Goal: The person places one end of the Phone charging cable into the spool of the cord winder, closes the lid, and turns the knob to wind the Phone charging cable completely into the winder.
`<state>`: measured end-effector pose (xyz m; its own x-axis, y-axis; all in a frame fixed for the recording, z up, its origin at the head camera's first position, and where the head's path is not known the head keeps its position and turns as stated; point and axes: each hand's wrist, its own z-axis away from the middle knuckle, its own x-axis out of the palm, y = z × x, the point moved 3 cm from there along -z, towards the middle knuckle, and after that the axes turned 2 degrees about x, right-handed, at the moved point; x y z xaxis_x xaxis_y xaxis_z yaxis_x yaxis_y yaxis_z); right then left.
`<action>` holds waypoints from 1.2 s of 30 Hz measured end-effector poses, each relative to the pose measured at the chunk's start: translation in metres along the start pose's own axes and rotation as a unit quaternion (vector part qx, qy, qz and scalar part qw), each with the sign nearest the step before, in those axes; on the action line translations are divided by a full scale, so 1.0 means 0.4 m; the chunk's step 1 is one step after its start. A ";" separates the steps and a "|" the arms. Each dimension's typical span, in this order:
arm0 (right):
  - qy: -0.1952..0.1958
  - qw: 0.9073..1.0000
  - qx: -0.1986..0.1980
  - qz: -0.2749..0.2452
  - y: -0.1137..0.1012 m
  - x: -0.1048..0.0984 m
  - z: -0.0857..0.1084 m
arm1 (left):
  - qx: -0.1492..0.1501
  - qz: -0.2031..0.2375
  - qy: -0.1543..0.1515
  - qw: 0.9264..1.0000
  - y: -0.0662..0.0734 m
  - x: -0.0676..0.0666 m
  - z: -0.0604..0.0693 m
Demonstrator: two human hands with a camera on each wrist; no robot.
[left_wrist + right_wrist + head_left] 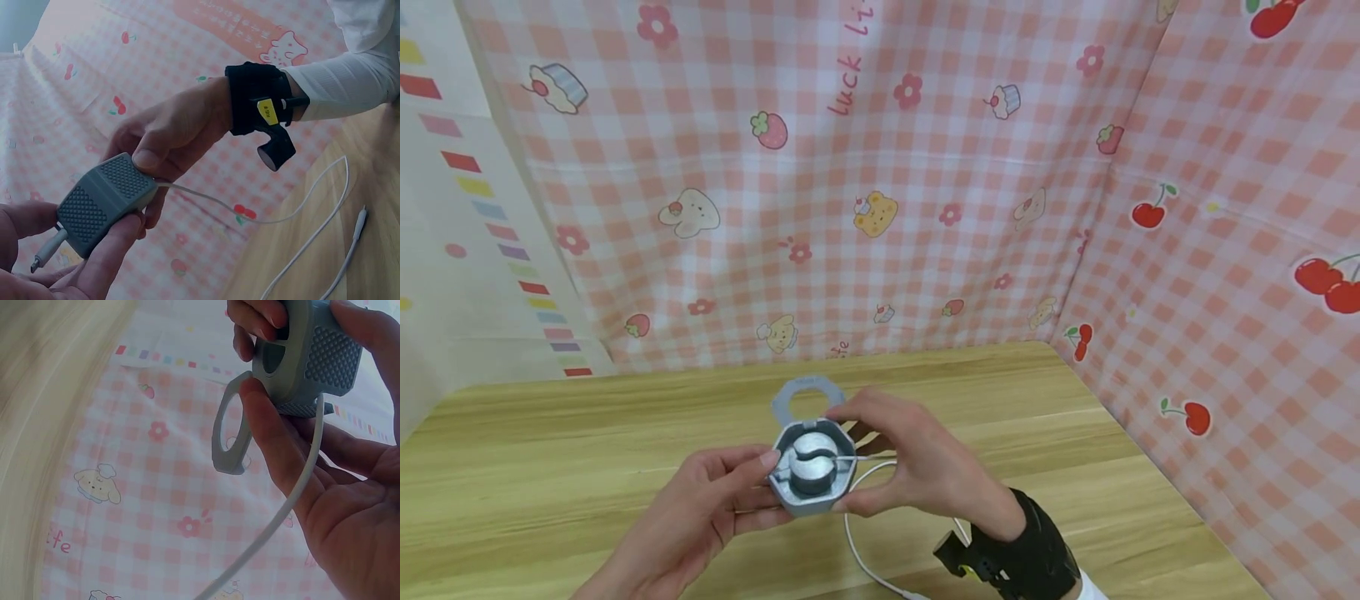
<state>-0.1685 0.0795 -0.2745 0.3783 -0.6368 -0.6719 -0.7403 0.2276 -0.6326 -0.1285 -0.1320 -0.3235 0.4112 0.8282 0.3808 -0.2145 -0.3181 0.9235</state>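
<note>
Both hands hold a grey hexagonal case (813, 502) above the table, its inside facing the head camera, with a round core split by a curved groove. A ring-shaped lid (808, 382) stands open at its far edge. My left hand (707, 508) grips the case's left side, thumb on the rim; my right hand (925, 458) pinches the right side between fingers and thumb. A white cable (857, 537) leaves the case on the right. In the left wrist view a white plug (50, 249) sticks out of the textured case (103, 200) on the other side.
The wooden table (587, 450) lies beneath the hands. A checked cloth (820, 183) hangs behind it and another along the right. In the left wrist view, the cable's other connector (360, 224) rests on the wood.
</note>
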 end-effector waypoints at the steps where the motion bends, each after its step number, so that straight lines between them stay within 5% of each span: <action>1: -0.003 1.000 0.002 0.000 0.000 0.001 0.000 | -0.001 -0.001 0.000 1.000 -0.002 -0.001 0.000; 8: -0.019 0.999 0.034 -0.031 0.011 -0.012 0.003 | 0.004 -0.025 0.003 1.000 -0.007 -0.010 0.001; 13: 0.026 0.990 0.133 -0.049 0.042 -0.037 0.005 | 0.009 -0.043 0.007 0.999 -0.008 -0.015 0.003; 17: 0.016 0.967 0.223 -0.123 0.078 -0.038 0.003 | 0.004 -0.052 -0.023 0.998 -0.015 -0.010 0.001; 21: -0.009 0.935 0.271 -0.226 0.103 -0.028 0.005 | 0.011 -0.046 -0.086 0.995 -0.024 0.004 -0.002; 25: -0.005 0.923 0.276 -0.268 0.110 -0.022 0.005 | 0.025 -0.031 -0.123 0.992 -0.031 0.016 -0.001; 30: 0.029 0.924 0.269 -0.271 0.108 -0.023 0.005 | 0.027 -0.026 -0.138 0.990 -0.035 0.028 0.000; 36: 0.084 0.927 0.244 -0.271 0.090 -0.031 0.002 | -0.006 -0.009 -0.128 0.992 -0.037 0.027 -0.001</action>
<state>-0.1994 0.0961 -0.2892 0.4998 -0.8511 -0.1607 -0.1120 0.1204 -0.9864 -0.1212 -0.1182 -0.3329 0.6260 0.6895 0.3643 -0.2148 -0.2966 0.9305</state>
